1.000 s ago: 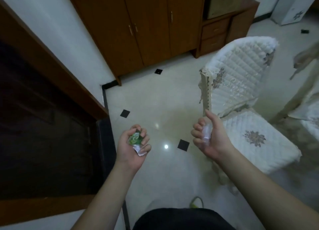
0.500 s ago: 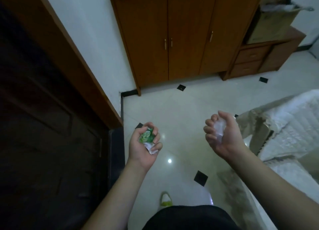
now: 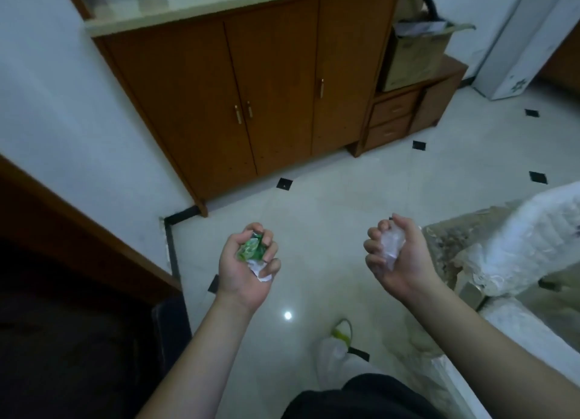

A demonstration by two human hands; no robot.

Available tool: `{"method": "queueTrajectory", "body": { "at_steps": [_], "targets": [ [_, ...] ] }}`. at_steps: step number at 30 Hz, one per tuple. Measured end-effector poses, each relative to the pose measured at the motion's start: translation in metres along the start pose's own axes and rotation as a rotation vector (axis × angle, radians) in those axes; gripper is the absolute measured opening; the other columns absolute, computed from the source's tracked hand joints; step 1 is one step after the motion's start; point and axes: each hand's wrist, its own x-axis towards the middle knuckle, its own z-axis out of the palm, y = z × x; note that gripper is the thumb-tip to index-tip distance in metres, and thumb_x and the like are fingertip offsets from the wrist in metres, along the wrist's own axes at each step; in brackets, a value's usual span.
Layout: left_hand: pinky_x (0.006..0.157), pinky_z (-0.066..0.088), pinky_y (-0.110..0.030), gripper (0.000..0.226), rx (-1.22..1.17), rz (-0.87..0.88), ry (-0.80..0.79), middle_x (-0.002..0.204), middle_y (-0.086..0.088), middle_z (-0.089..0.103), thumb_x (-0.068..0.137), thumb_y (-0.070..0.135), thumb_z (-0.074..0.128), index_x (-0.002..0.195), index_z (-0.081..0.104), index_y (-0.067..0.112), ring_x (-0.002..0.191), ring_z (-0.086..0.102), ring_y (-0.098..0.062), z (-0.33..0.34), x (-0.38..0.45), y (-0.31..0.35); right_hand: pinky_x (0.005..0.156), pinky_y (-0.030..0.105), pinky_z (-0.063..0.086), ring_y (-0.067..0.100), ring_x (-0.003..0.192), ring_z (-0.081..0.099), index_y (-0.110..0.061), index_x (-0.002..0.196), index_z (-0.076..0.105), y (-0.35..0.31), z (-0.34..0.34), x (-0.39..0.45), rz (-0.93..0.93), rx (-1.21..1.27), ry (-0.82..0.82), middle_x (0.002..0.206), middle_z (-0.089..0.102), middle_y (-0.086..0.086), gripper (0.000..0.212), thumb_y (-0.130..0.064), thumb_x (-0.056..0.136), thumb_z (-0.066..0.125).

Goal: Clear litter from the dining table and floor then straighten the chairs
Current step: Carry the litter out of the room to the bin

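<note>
My left hand [image 3: 246, 266] is held palm up at centre, fingers curled round a crumpled green wrapper [image 3: 251, 249] and a scrap of white paper [image 3: 262, 271]. My right hand [image 3: 397, 255] is raised beside it, gripping a wad of clear crumpled plastic [image 3: 390, 249]. A chair with a white quilted cover [image 3: 530, 249] stands at the right edge, just right of my right hand; only its back and part of its seat show. The dining table is out of view.
A brown wooden cabinet [image 3: 266, 98] stands against the far wall, with a low drawer unit [image 3: 398, 117] and a cardboard box [image 3: 414, 54] to its right. A dark doorway [image 3: 62, 308] fills the left. The tiled floor [image 3: 329, 205] lies between. My shoe [image 3: 340, 332] is below.
The view has swung left and up: the cabinet now fills the top and the chair has slid to the right edge. Both hands keep hold of their litter.
</note>
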Motion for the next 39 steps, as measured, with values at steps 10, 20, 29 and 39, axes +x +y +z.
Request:
{"method": "queueTrajectory", "body": {
  "at_steps": [10,20,29,39],
  "targets": [
    [0.041,0.016,-0.019,0.007,0.057,-0.069,-0.104,0.068,-0.003,0.043,0.069,0.018,0.058,0.074,0.055,0.014,0.048,0.035,-0.013,0.114,0.172,0.019,0.035,0.017,0.024,0.010,0.044,0.037,-0.018,0.068,0.046,-0.117,0.021,0.131,-0.094,0.070,0.034,0.061,0.042,-0.002,0.028,-0.033,0.091,0.044],
    [0.040,0.017,-0.018,0.030,0.109,-0.246,-0.344,0.069,-0.003,0.042,0.057,0.018,0.073,0.079,0.052,0.013,0.048,0.036,-0.013,0.204,0.322,0.005,0.036,0.018,0.025,0.010,0.044,0.037,-0.019,0.066,0.045,-0.221,0.027,0.216,-0.253,0.141,0.123,0.062,0.043,-0.003,0.027,-0.032,0.090,0.044],
    [0.042,0.014,-0.020,0.020,0.168,-0.500,-0.517,0.070,-0.003,0.042,0.062,0.017,0.068,0.077,0.054,0.014,0.050,0.036,-0.013,0.270,0.468,-0.005,0.033,0.017,0.025,0.009,0.043,0.037,-0.019,0.066,0.047,-0.283,0.031,0.299,-0.416,0.268,0.275,0.061,0.043,-0.004,0.029,-0.033,0.091,0.045],
    [0.039,0.015,-0.020,0.009,0.308,-0.800,-0.681,0.072,-0.004,0.043,0.076,0.019,0.051,0.083,0.055,0.014,0.052,0.036,-0.013,0.378,0.563,-0.075,0.033,0.017,0.027,0.008,0.046,0.035,-0.019,0.069,0.049,-0.345,-0.004,0.316,-0.680,0.377,0.375,0.064,0.040,-0.004,0.021,-0.036,0.078,0.057]
  ]
}}
